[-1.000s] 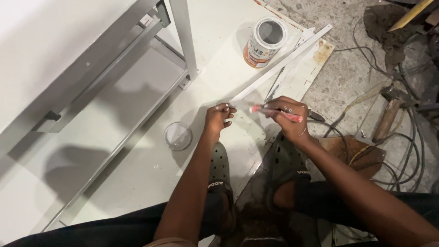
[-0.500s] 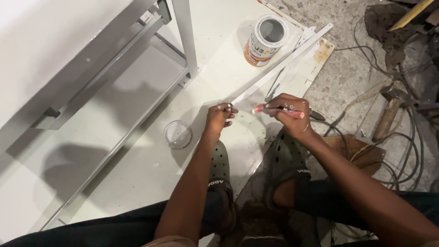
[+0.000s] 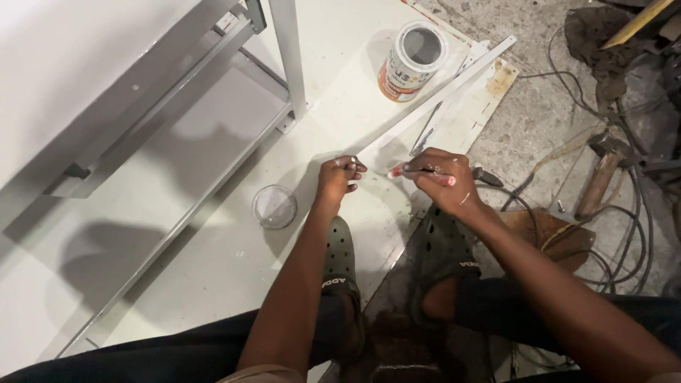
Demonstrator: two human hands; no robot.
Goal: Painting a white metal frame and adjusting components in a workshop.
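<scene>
Between both hands, white strip (image 3: 425,113): left fingers (image 3: 347,167) pinching its end, right fingers (image 3: 425,164) clamped on brush (image 3: 415,171)

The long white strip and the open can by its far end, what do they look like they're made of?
The strip looks like painted metal or wood: flat, straight, matte white; which one is unclear. The can seems metal, with a thin round rim and a printed orange and white label.

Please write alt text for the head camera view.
A crouching person's left hand steadies a long white strip while the right hand holds a thin brush to it. An open paint can and its lid sit nearby.
</scene>
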